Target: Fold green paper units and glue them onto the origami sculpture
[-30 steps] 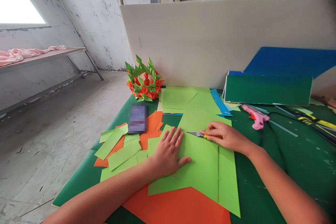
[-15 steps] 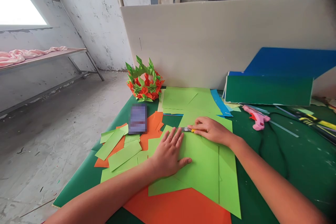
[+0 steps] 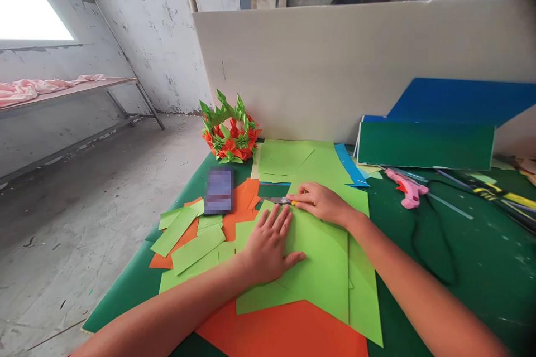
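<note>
My left hand [image 3: 268,248] lies flat with its fingers spread on a sheet of green paper [image 3: 320,268]. Just beyond its fingertips, my right hand [image 3: 320,201] is closed around a utility knife [image 3: 276,199]. The metal blade points left across the paper's far edge, and only a bit of yellow handle shows by the fingers. Under the green paper, an orange sheet [image 3: 288,329] sticks out at the near side. Cut green strips [image 3: 199,248] lie in a loose pile to the left of my left hand.
A purple, pixelated rectangular object [image 3: 219,189] lies on orange scraps. Behind it stands a green and orange folded-paper ring [image 3: 230,134]. More green sheets [image 3: 288,159] lie at the back. To the right are a pink glue gun [image 3: 408,188] with a cord and a green board [image 3: 425,145].
My right hand has slid a little to the left with the knife, and more of the blade now shows past the fingers. My left hand has stayed in place.
</note>
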{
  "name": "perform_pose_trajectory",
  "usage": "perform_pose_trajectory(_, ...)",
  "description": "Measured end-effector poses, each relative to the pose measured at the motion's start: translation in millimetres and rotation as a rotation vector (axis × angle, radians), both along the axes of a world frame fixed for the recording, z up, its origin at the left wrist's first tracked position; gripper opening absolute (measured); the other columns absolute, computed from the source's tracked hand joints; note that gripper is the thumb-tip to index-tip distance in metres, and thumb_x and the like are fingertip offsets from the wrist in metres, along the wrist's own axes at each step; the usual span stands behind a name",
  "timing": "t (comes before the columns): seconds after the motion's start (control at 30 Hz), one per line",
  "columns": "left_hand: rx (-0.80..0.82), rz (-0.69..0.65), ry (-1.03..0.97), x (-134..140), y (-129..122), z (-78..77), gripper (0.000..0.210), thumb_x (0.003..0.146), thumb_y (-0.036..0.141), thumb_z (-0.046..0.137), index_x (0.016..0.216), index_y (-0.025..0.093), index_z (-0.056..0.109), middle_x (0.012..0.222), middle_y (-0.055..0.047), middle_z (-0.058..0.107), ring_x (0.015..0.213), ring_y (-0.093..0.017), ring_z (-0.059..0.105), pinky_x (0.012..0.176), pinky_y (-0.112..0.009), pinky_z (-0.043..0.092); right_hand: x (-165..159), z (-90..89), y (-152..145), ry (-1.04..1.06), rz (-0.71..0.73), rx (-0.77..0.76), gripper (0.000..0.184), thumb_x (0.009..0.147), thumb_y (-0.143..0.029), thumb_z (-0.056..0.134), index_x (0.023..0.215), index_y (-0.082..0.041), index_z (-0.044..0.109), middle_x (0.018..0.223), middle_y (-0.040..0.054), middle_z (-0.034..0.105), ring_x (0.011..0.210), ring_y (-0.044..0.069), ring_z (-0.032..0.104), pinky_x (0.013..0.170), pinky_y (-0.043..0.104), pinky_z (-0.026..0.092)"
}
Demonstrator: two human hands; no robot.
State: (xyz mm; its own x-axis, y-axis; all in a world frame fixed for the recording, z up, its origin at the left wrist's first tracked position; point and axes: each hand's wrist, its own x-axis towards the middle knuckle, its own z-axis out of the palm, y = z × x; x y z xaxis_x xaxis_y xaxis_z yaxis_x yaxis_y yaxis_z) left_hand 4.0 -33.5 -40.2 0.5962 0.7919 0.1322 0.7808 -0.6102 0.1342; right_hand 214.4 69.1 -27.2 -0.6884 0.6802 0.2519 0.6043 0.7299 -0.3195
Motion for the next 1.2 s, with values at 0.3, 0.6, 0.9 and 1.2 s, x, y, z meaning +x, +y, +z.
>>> perform_pose_trajectory(0.3,-0.043,-0.009,-0.028,-0.1,4.2,15.8,0.09,0.081,0.075,0.028,0.146,0.014,0.03,0.151,-0.015,0.034,0.142,-0.036,0.021,0.116,-0.055,0.009,28.9,6.3,-0.2,0.049,-0.26,0.159,0.039,0.095,-0.038,0.041,0.127,-0.027,0.06,0.094,0.0083,0.06,0.088,0.023,0.056,0.076,0.035,0.047)
perform_pose_trajectory(0.6,-0.029,-0.038,-0.118,-3.4,13.5,21.7,0.113,0.057,0.09,0.042,0.144,0.019,0.034,0.124,-0.016,0.054,0.12,-0.037,0.046,0.112,-0.061,0.012,64.2,-7.3,15.6,-0.006,-0.622,0.343,0.031,0.092,-0.034,0.045,0.112,-0.02,0.064,0.097,0.0118,0.064,0.087,0.028,0.057,0.07,0.037,0.043)
perform_pose_trajectory(0.9,-0.159,-0.108,-0.136,-20.8,25.8,27.0,0.099,0.068,0.078,0.052,0.146,0.023,0.027,0.144,-0.014,0.045,0.132,-0.032,0.039,0.114,-0.055,0.007,63.4,-18.8,17.8,-0.033,-0.667,0.356,0.021,0.091,-0.029,0.048,0.106,-0.019,0.059,0.099,0.0102,0.065,0.085,0.026,0.059,0.07,0.034,0.043)
perform_pose_trajectory(1.2,-0.194,-0.122,-0.121,-19.3,22.9,30.6,0.085,0.078,0.068,0.051,0.145,0.021,0.029,0.143,-0.016,0.045,0.134,-0.031,0.037,0.114,-0.058,0.004,52.7,-13.9,7.7,-0.036,-0.654,0.365,0.021,0.092,-0.03,0.046,0.104,-0.018,0.058,0.101,0.0114,0.065,0.086,0.026,0.059,0.071,0.034,0.044)
